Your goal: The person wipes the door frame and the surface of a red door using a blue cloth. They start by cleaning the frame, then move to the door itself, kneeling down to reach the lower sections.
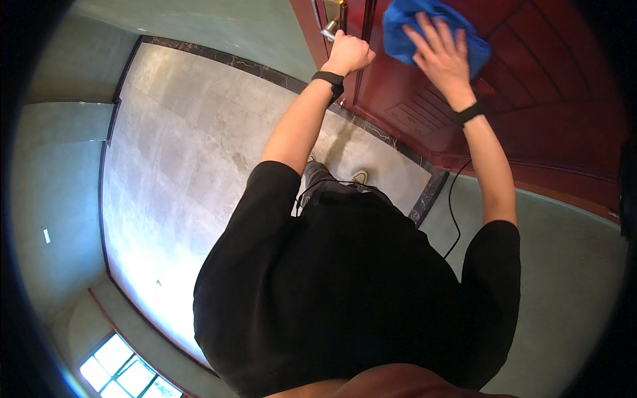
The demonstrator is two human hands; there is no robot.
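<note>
My left hand (349, 52) is curled into a fist at the metal lever handle (329, 31) of a dark red panelled door (527, 64). Its fingers appear to wrap the lever, though the grip is partly hidden by the hand itself. A brass-coloured lock plate (334, 9) shows just above. On the right, my right hand (444, 67) lies with spread fingers over a bunched blue cloth (402, 37), which it presses against the door's face. The hand looks slightly blurred. Black bands circle both wrists.
Pale stone floor tiles (199, 134) spread to the left, edged by a dark marbled border (249, 64). Grey-green walls (64, 169) surround the space, with a bright window (132, 370) at lower left. A thin black cable (452, 204) hangs by my right side.
</note>
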